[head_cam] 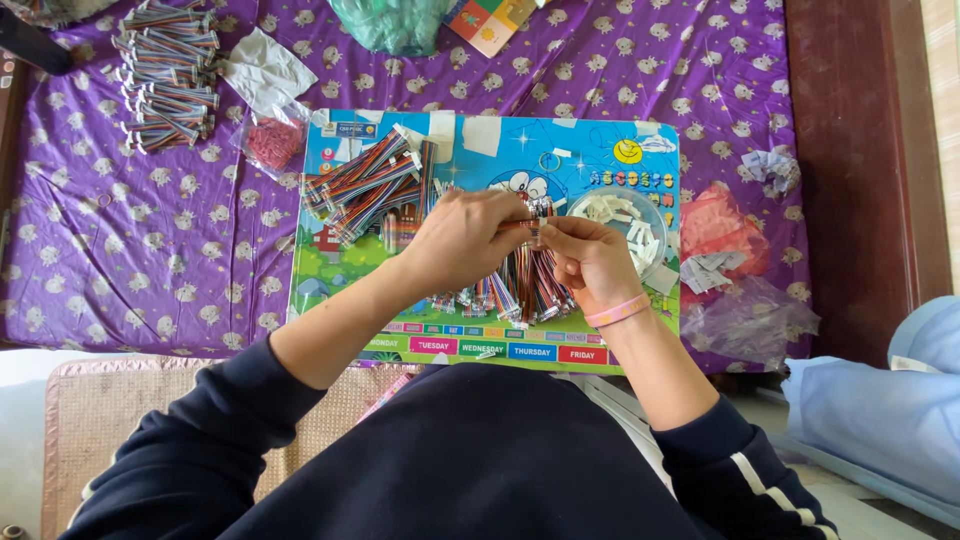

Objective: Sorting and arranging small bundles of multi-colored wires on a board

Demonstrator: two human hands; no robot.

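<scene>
With our left hand (462, 238) and right hand (588, 258) pinched together on one wire bundle (532, 232) above the mat (480, 345), we judge much remains: loose wires (370, 182) wait beside finished bundles (520, 290).

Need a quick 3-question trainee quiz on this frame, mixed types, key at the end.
1. True or false: the left hand and right hand meet over a bundle of multicoloured ribbon cables.
2. Which wrist wears the pink band?
3. The clear bowl of white pieces lies: A) left of the hands, B) right of the hands, C) on the floor.

Key: 1 true; 2 right; 3 B.
</scene>
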